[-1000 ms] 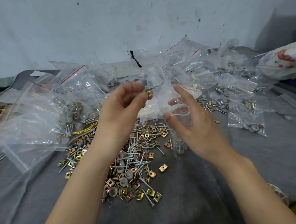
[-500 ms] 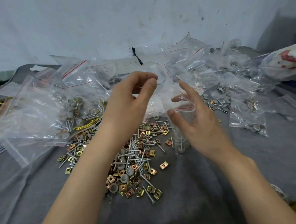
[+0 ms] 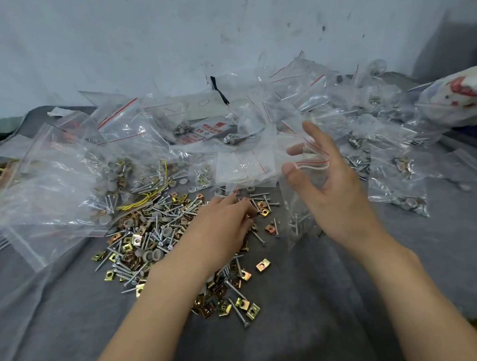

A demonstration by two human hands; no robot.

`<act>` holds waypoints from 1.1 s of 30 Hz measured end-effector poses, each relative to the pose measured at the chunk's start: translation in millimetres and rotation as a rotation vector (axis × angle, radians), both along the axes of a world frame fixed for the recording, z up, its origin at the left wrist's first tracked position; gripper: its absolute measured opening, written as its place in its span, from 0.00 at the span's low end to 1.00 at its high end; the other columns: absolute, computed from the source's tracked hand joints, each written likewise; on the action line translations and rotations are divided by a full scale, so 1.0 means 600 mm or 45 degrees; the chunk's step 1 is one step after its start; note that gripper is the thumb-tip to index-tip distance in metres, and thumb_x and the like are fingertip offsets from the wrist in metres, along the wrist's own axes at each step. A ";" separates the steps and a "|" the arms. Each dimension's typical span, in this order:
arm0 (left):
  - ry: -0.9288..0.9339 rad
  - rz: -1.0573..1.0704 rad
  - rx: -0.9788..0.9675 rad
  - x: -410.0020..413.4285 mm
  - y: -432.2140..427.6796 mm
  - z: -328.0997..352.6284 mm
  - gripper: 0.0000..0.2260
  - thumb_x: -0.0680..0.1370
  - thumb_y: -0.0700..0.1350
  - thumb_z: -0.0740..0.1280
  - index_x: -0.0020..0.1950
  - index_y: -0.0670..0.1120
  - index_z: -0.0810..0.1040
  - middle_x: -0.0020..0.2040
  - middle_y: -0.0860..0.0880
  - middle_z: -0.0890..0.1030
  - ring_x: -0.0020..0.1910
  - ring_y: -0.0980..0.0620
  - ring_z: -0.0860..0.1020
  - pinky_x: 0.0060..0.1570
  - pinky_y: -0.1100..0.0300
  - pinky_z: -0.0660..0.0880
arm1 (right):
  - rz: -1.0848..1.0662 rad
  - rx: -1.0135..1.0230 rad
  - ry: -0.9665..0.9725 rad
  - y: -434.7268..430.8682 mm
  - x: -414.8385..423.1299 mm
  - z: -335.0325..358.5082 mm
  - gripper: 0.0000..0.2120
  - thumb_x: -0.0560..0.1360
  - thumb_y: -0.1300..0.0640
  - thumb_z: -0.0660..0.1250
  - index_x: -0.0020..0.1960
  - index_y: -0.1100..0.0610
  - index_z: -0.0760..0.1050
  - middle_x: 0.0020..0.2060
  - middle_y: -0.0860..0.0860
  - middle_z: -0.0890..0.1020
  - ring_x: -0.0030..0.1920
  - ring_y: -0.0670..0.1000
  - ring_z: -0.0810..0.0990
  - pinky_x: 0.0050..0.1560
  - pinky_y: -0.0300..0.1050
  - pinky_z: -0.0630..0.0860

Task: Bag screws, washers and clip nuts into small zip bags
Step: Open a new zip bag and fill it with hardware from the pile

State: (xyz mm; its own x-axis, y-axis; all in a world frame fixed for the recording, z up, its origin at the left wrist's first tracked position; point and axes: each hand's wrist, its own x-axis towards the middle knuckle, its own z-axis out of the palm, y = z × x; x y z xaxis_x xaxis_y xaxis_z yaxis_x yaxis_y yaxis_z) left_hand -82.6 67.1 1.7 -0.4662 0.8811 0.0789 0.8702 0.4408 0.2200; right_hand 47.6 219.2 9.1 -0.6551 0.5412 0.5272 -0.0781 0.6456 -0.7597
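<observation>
Centrally, left hand point(image 3: 223, 226) lay on hardware pile point(image 3: 156, 232), fingers' grasp unclear; right hand point(image 3: 335, 191) pinched zip bag point(image 3: 291, 199) mouth, centre-right.

Table point(image 3: 310, 315) draped in a grey cloth. At centre lies a loose heap of silver screws point(image 3: 238, 312), brass-coloured clip nuts point(image 3: 263, 265) and round grey washers point(image 3: 149, 254), with strands of yellow wire point(image 3: 141, 203) at its rear left edge. Large clear zip bags point(image 3: 50, 186) holding the same hardware lie to the left, small filled zip bags point(image 3: 400, 198) to the rear and right, and a white packet point(image 3: 209, 129) with red print lies among them at the back.
</observation>
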 end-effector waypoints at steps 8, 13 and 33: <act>0.043 -0.023 -0.063 0.001 0.008 -0.002 0.10 0.82 0.54 0.60 0.61 0.55 0.76 0.62 0.52 0.72 0.64 0.49 0.67 0.65 0.50 0.67 | -0.013 0.004 -0.001 0.005 0.003 0.002 0.31 0.77 0.35 0.64 0.77 0.37 0.59 0.58 0.31 0.76 0.64 0.33 0.73 0.57 0.21 0.63; -0.025 -0.014 0.024 -0.002 0.007 -0.007 0.07 0.81 0.53 0.62 0.56 0.53 0.75 0.60 0.52 0.73 0.63 0.50 0.67 0.64 0.51 0.67 | -0.011 0.005 0.005 0.007 0.002 0.001 0.32 0.76 0.34 0.63 0.77 0.38 0.59 0.58 0.31 0.76 0.64 0.34 0.73 0.57 0.22 0.65; -1.844 0.293 1.086 -0.012 0.005 0.022 0.03 0.81 0.38 0.64 0.52 0.43 0.77 0.42 0.46 0.85 0.39 0.54 0.81 0.43 0.61 0.79 | -0.008 0.006 0.001 0.005 -0.006 -0.005 0.33 0.76 0.32 0.63 0.77 0.40 0.60 0.59 0.32 0.78 0.63 0.28 0.69 0.56 0.18 0.61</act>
